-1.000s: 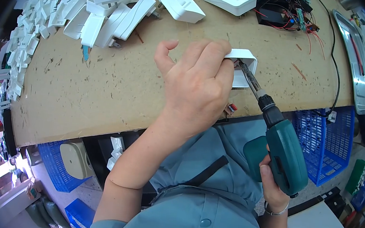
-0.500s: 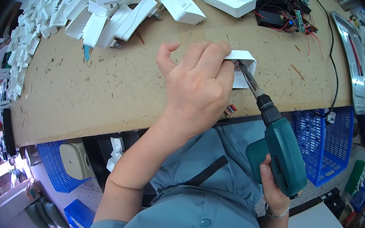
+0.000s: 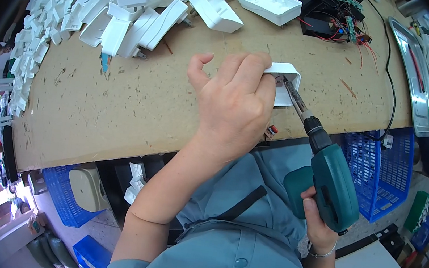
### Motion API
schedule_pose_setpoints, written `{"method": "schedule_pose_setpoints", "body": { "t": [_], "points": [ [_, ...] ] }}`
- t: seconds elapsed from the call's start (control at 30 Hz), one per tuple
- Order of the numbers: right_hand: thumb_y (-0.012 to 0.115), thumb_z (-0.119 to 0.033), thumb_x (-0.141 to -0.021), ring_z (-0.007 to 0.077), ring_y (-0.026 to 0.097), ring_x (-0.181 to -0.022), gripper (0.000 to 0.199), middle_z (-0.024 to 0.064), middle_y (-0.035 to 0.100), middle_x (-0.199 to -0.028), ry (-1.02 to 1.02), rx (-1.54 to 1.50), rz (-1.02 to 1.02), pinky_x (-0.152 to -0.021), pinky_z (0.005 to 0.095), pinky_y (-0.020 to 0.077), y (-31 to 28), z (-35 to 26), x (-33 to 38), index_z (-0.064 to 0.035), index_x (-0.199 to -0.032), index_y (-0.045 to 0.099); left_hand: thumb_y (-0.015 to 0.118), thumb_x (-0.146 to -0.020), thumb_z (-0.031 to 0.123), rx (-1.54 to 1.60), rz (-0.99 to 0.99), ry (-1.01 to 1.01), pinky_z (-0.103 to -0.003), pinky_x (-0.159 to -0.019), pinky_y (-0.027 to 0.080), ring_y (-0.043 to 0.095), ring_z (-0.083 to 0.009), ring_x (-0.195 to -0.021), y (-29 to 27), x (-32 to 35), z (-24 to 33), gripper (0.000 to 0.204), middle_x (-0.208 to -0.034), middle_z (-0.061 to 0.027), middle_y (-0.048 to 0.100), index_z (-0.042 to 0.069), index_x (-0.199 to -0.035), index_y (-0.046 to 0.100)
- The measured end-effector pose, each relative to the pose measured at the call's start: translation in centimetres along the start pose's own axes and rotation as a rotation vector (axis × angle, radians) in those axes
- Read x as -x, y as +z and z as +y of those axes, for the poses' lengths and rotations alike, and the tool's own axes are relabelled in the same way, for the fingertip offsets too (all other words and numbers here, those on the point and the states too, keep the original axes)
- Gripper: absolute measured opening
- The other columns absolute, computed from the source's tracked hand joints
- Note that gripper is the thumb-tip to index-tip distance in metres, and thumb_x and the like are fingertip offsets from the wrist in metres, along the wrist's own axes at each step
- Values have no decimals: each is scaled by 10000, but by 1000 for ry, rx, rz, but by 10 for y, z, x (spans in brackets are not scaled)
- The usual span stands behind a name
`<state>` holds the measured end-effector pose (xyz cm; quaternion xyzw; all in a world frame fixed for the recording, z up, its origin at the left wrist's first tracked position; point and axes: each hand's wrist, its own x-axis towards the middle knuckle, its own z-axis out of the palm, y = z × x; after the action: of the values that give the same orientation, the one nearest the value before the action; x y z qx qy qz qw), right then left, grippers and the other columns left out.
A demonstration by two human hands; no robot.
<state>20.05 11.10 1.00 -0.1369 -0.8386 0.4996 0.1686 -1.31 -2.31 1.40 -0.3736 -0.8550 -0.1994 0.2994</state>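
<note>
My left hand [image 3: 237, 102] is closed around a white plastic housing [image 3: 287, 70] at the table's front edge, its open side turned toward the right. My fingers and the back of the hand hide the housing's left part. In my right hand [image 3: 318, 224] is a dark green electric screwdriver [image 3: 334, 181], gripped by its handle. Its long metal bit slants up and left, with the tip inside the housing. Whether the tip touches anything in there I cannot make out. A small red part [image 3: 271, 131] lies on the table edge, just below the housing.
White plastic housings [image 3: 132, 22] are heaped at the far left. Black parts with circuit boards and red wires [image 3: 327, 22] lie at the back. A black cable [image 3: 389, 64] and a metal tray [image 3: 411, 78] are on the right. Below hangs a blue crate [image 3: 375, 175].
The screwdriver's bit has drawn back slightly from the housing, and its body has shifted a little down and left. The left hand keeps its hold; the whole view has moved slightly.
</note>
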Motion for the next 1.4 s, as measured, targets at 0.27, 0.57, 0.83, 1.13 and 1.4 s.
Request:
{"method": "schedule_pose_setpoints", "body": {
  "t": [0.27,0.57,0.83,1.13,1.4],
  "points": [
    [690,15,-745,177,653,-719,310,110,658,-870,39,-101,13,-692,295,510,2,-4,-2,45,-1047,626,666,-705,69,0,3,-9,-433,-873,282,573,-152,-830,1,0,1,42,-925,10,590,91,-711,631],
    [711,-20,-744,179,657,-737,316,98,670,-852,17,-6,-15,-709,298,515,1,-1,-2,40,-1045,633,672,-710,77,11,8,-22,-424,-877,282,574,-151,-824,2,-1,1,41,-914,7,591,86,-712,632],
    [719,-40,-747,173,667,-729,488,76,679,-821,-49,71,-56,-755,309,517,0,2,-2,68,-1193,555,678,-710,82,16,15,-15,-419,-876,279,569,-153,-819,3,-1,0,44,-910,6,590,85,-714,635],
    [698,-8,-744,182,662,-712,416,90,668,-832,-21,27,-42,-719,306,513,0,-1,3,69,-1136,582,686,-712,90,16,13,-28,-416,-869,281,566,-153,-811,3,0,0,44,-907,8,589,86,-716,643],
    [680,13,-739,196,636,-715,279,108,653,-840,32,-103,-16,-681,317,494,0,-2,6,45,-1013,634,690,-713,89,37,6,-42,-426,-879,286,568,-153,-810,2,0,-1,39,-913,9,590,92,-742,664]
  ]
}}
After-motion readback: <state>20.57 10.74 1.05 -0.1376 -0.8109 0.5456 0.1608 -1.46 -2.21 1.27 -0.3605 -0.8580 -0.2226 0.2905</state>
